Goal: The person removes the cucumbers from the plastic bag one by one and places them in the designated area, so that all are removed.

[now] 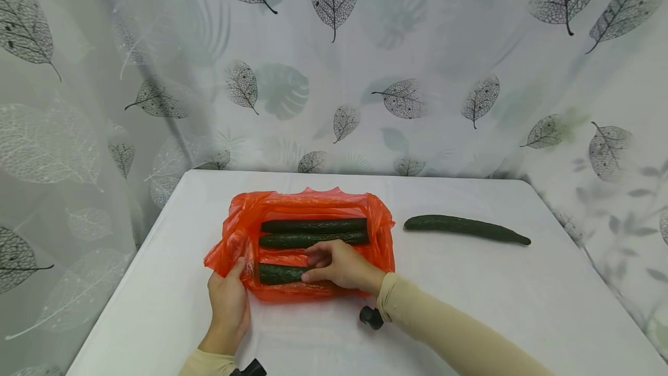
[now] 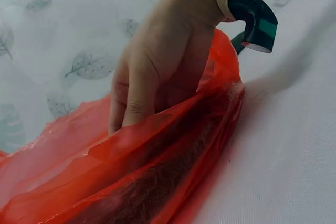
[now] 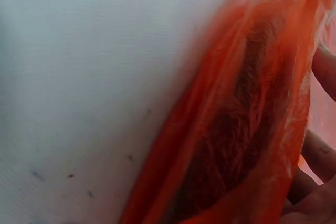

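Observation:
A red plastic bag point(image 1: 380, 231) lies spread in a rectangular shape on the table, its top gaping. Inside are two dark green cucumbers side by side, the far cucumber point(image 1: 313, 226) and the middle cucumber point(image 1: 292, 241), plus a near cucumber point(image 1: 276, 274) along the front side. My left hand point(image 1: 228, 306) grips the bag's left edge, thumb over the rim. My right hand point(image 1: 344, 266) reaches into the bag over the near cucumber, its thumb touching it and its fingers apart from the thumb. The right hand covers that cucumber's right part.
Another long cucumber point(image 1: 467, 228) lies on the white table point(image 1: 469, 295) to the right of the bag. A leaf-patterned curtain point(image 1: 334, 74) hangs behind the table and on both sides. Each wrist wears a small black camera.

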### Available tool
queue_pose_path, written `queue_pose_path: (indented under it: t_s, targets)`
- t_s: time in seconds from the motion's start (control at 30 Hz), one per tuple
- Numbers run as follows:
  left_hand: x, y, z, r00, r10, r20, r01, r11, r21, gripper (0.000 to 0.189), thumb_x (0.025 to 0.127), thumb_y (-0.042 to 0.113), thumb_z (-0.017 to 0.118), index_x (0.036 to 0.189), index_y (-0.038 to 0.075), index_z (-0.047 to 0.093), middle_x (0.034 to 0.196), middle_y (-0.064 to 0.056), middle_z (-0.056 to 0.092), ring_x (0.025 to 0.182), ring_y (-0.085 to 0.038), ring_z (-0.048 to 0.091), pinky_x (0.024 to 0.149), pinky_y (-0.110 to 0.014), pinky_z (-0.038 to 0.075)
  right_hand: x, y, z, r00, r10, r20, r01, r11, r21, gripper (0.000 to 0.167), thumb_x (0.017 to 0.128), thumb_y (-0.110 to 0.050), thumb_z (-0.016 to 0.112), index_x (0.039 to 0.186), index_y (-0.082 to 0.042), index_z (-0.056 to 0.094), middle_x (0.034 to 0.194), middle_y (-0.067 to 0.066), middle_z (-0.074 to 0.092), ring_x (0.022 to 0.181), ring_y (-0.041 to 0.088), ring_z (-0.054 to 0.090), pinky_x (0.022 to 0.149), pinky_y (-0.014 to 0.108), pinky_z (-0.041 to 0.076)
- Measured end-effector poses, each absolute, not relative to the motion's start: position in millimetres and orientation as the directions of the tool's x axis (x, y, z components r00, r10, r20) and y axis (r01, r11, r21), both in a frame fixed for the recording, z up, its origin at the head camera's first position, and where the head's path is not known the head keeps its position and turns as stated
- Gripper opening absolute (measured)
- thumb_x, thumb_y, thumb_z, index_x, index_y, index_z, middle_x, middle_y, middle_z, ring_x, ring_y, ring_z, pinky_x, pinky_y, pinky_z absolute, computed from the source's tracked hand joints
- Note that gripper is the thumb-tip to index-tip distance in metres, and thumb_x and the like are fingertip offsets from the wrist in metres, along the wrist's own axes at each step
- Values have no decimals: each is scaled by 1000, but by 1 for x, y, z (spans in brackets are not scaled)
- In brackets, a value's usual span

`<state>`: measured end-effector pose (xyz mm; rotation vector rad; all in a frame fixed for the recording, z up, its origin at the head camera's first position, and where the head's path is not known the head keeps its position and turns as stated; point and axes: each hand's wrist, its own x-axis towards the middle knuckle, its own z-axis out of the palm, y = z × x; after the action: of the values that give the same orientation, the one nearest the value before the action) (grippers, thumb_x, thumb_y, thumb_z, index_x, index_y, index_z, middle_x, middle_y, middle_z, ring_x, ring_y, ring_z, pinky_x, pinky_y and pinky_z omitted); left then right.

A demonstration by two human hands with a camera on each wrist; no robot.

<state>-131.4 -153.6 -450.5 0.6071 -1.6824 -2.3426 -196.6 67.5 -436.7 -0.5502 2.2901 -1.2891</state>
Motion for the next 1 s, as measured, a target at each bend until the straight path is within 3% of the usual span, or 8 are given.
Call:
queue_pose_path:
  t_s: [0.53,1.0]
  targets:
    - [-131,-154,-451,-897,-395,-198,-53,-348,936,52,109,16,43,156,1,26,151,-6,38,138,-19,37,115,-28,34,-187,65,-445,-844,-496,-204,-185,627,-757,41,79,-22,89,117,-21,77,112,-11,68,111,16,58,100,39,49]
    - [-131,-154,-449,-899,-401,-178,-34,-340,940,52,109,15,42,156,0,25,153,-7,37,140,-20,37,115,-29,34,-185,73,-441,-857,-496,-142,-202,576,-792,35,83,-22,86,117,-19,77,110,-11,69,103,13,59,93,34,52]
